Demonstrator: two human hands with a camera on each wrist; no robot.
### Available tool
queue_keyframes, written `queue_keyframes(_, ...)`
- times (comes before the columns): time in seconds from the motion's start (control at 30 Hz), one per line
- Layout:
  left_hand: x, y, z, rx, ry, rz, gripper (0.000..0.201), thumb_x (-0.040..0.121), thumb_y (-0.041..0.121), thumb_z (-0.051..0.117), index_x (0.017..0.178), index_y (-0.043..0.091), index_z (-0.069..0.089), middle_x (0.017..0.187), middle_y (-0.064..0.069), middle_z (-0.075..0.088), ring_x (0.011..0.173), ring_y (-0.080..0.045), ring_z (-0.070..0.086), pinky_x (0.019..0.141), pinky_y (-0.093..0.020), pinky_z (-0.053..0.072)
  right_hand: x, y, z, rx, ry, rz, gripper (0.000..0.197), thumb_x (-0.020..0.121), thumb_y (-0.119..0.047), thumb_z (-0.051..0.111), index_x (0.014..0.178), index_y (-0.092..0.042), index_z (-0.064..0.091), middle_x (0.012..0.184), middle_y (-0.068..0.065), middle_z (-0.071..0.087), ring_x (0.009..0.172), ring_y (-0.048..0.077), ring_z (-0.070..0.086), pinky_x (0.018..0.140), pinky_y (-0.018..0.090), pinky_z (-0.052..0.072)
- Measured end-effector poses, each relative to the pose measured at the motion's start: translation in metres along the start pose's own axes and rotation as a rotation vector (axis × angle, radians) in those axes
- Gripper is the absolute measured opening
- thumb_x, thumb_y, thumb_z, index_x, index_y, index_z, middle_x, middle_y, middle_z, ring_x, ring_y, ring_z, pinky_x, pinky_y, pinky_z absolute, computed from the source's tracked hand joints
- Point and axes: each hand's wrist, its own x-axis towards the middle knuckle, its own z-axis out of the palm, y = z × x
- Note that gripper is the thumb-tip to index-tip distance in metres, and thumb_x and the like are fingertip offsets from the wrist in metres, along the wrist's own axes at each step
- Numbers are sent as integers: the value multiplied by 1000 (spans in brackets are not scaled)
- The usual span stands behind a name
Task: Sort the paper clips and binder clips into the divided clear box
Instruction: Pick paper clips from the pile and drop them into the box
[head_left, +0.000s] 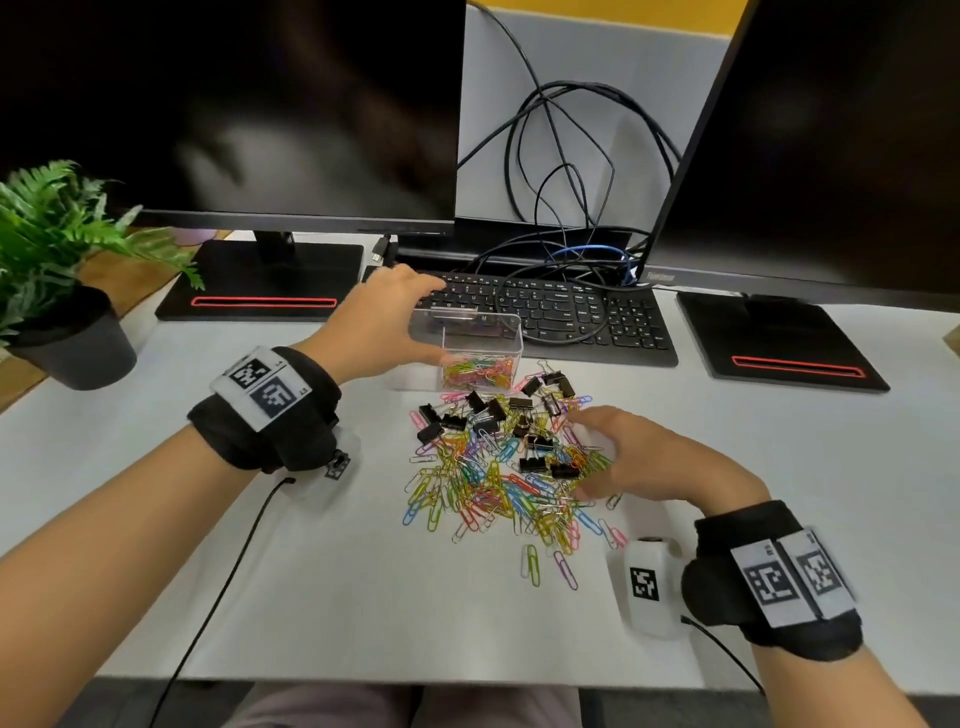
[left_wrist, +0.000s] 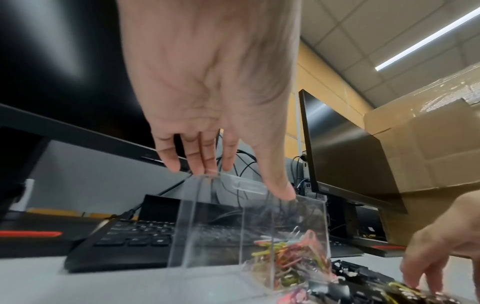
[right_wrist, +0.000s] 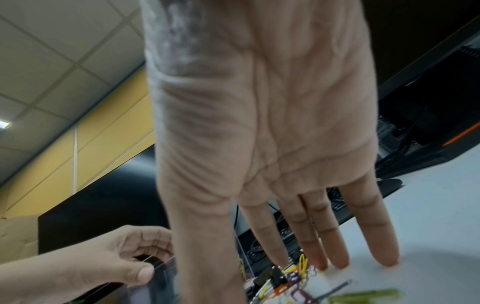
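A clear divided box (head_left: 483, 332) stands in front of the keyboard, with colourful paper clips (head_left: 478, 371) in its right compartment. My left hand (head_left: 436, 322) grips the box's left end, thumb on the near wall and fingers over the far rim; the left wrist view shows this hand (left_wrist: 241, 181) on the box (left_wrist: 259, 226). A mixed pile of loose paper clips (head_left: 483, 493) and black binder clips (head_left: 493, 415) lies on the table just in front of the box. Over the pile's right side hovers my right hand (head_left: 584, 454), fingers straight and spread, fingertips (right_wrist: 322, 265) touching clips.
Behind the box lies a black keyboard (head_left: 571, 317) with tangled cables (head_left: 571, 171) over it. Two dark monitors on black bases (head_left: 260, 280) flank it. A potted plant (head_left: 57, 260) stands at the far left, and a cardboard box (left_wrist: 420, 144) at the right.
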Motion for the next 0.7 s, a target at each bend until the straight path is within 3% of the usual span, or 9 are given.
queue_keyframes(0.1,-6,-13,0,-71,-50,-63,81,72,42,79,140,15,45,134,-7,53,122,-25,49,102,-41,42,2,-8,3,-69,8,16,93,70,-31,83,147,-20,31,138,1,36,130,20,37,104,31,37)
queue_keyframes(0.2,-9,-19,-1,-169,-53,-74,69,74,33,79,134,13,53,120,-7,64,105,-19,59,91,-30,45,3,-15,6,-118,-21,16,85,69,-30,83,142,-18,41,126,-1,37,117,18,45,88,26,41)
queue_keyframes(0.37,-10,-22,0,-253,-19,-45,66,73,31,80,132,12,56,112,-5,68,95,-13,58,84,-23,42,0,-19,3,-117,-14,35,85,68,-30,84,141,-21,41,120,-4,38,103,13,44,79,25,38)
queue_keyframes(0.5,-11,-25,4,-282,-6,-20,67,72,30,80,132,11,56,110,-5,68,94,-14,59,87,-24,43,-5,-19,5,-167,-36,142,89,63,-35,85,138,-23,37,125,2,40,102,19,46,81,30,44)
queue_keyframes(0.63,-11,-28,6,-292,-6,-16,69,73,31,79,133,11,54,110,-6,68,94,-14,58,90,-27,44,0,-23,11,-186,-20,155,79,64,-30,85,129,-21,41,105,-1,44,91,19,49,62,25,39)
queue_keyframes(0.7,-10,-28,5,-280,-13,-13,69,73,32,79,134,12,54,111,-6,67,93,-14,56,88,-26,43,5,-25,12,-155,5,149,66,67,-24,84,121,-20,47,97,-2,47,82,15,51,60,25,41)
